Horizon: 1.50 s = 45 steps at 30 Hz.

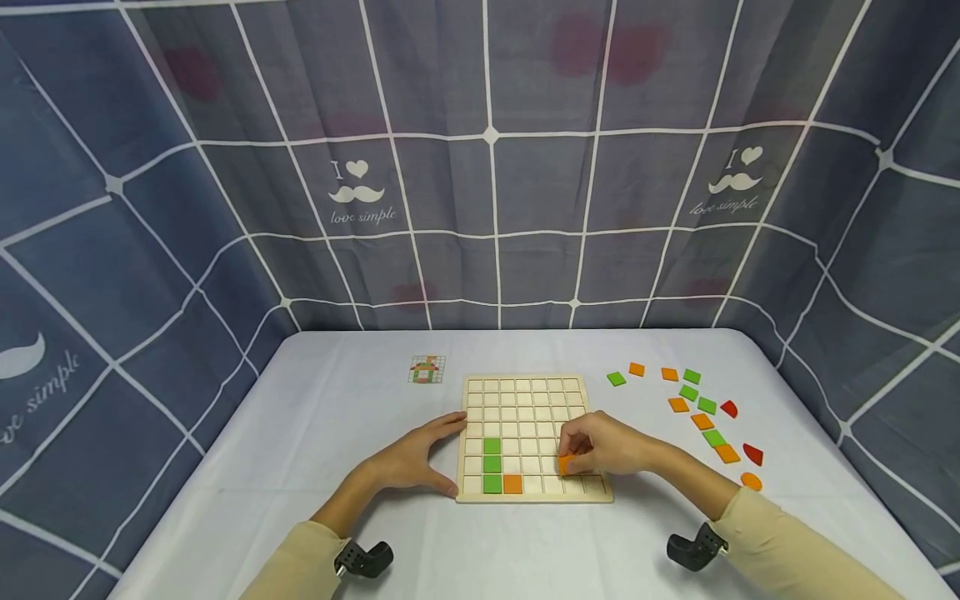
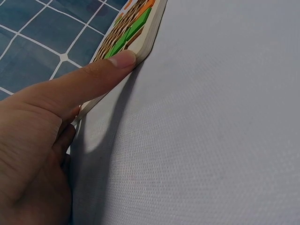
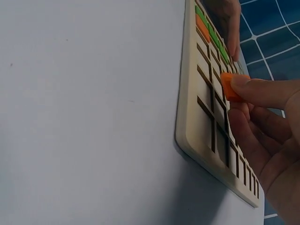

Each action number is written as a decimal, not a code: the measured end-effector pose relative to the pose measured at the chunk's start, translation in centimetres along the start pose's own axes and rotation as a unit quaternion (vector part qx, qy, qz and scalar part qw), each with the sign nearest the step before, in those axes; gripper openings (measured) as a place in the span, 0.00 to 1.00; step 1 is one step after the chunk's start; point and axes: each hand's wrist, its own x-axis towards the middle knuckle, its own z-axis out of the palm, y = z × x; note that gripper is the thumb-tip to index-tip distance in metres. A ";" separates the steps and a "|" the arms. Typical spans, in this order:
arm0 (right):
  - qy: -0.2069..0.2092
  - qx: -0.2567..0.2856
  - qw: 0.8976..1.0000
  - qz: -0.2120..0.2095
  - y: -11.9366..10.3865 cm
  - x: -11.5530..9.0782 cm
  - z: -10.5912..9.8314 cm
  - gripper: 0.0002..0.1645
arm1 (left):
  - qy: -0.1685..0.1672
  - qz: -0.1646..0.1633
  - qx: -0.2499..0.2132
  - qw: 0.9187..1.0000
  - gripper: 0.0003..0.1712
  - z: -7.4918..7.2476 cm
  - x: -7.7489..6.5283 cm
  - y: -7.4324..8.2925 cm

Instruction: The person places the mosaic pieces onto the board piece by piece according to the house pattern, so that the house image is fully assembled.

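Observation:
A wooden grid board (image 1: 534, 494) lies on the white table. Three green square tiles (image 1: 491, 464) fill cells in one of its left columns, with an orange tile (image 1: 512, 484) in the bottom row beside the lowest green one. My left hand (image 1: 405, 457) rests at the board's left side, its straight thumb touching the near left corner and its fingers reaching along the edge. Between thumb and fingers, my right hand (image 1: 606, 442) pinches an orange square tile (image 3: 229, 86) over the lower right cells. In the right wrist view the tile is tilted close above the grid.
Loose green and orange squares (image 1: 678, 405), red pieces (image 1: 753, 454) and an orange round piece (image 1: 751, 482) lie scattered right of the board. A small pattern card (image 1: 427, 369) sits at the back left. A dark checked curtain (image 1: 540, 183) stands behind the table.

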 end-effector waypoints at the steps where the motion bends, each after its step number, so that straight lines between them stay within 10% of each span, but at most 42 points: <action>1: -0.001 0.002 1.000 -0.002 0.0 0.0 0.2 0.11 | 0.001 0.000 0.001 1.000 0.64 0.0 0.0 0.0; 29: 0.014 0.019 0.999 -0.049 -1.1 2.7 4.2 0.10 | -0.004 -0.014 0.000 1.000 0.64 0.0 0.1 -0.1; 45: 0.045 -0.061 0.994 -0.081 -1.5 2.6 4.6 0.05 | -0.007 -0.015 0.003 1.000 0.64 0.1 0.1 -0.2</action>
